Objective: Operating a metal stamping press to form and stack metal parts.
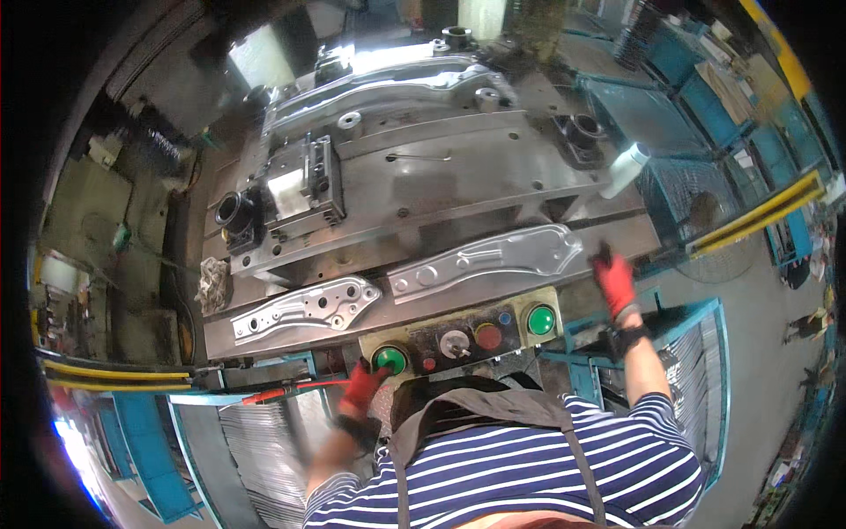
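Observation:
Both of my hands wear red gloves with dark fingertips. My left hand point(363, 386) reaches to the left green push button point(389, 360) on the control panel point(414, 351); its fingers are apart at the button's edge. A thin red rod point(273, 394) runs leftward from beside this hand; whether they touch I cannot tell. My right hand point(615, 280) is open and slightly blurred, off the right end of a long stamped metal part point(493, 260). A shorter stamped part with holes point(304, 310) lies to the left on the same press bed ledge.
Behind the parts stands a steel die point(441, 185) with a hex key point(419, 158) on it. The panel also carries a right green button point(540, 320) and a red button point(487, 335). Racks of stacked sheet parts point(264, 458) flank me. A rag point(212, 284) sits at left.

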`<action>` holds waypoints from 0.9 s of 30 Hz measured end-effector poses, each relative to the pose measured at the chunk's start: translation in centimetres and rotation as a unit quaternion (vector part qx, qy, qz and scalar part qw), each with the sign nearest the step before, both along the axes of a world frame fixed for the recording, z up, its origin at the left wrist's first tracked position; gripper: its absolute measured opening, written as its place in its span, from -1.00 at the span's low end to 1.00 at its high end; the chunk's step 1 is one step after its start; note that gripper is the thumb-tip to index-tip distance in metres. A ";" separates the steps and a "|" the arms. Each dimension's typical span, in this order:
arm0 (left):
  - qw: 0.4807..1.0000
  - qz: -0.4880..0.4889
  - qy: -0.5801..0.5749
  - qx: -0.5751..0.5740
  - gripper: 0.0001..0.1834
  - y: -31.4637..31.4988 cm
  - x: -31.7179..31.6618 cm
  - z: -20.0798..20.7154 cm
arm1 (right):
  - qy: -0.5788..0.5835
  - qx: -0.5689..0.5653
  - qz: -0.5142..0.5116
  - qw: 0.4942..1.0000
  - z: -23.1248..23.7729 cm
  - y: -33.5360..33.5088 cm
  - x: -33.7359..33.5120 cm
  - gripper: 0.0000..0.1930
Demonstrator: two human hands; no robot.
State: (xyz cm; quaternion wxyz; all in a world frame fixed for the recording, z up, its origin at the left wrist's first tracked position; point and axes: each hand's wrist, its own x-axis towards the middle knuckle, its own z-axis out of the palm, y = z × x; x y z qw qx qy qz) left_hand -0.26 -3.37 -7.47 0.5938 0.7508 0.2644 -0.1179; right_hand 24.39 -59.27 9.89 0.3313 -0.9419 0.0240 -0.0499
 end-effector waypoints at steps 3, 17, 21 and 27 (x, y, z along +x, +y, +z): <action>0.996 -0.078 0.044 0.022 -0.47 -1.7 4.2 2.2 | 0.183 -0.040 0.083 0.979 -13.1 -5.8 -5.3 -0.51; 0.935 -0.268 0.171 0.155 -0.56 -7.0 13.7 -0.1 | 0.229 -0.007 -0.005 0.973 -12.4 3.0 -7.0 -0.44; 0.928 -0.283 0.175 0.165 -0.57 -8.2 14.6 0.5 | 0.228 -0.013 0.001 0.974 -13.9 3.2 -6.6 -0.45; 0.926 -0.285 0.178 0.173 -0.58 -8.1 15.1 0.7 | 0.239 0.007 0.004 0.971 -13.1 3.4 -6.5 -0.46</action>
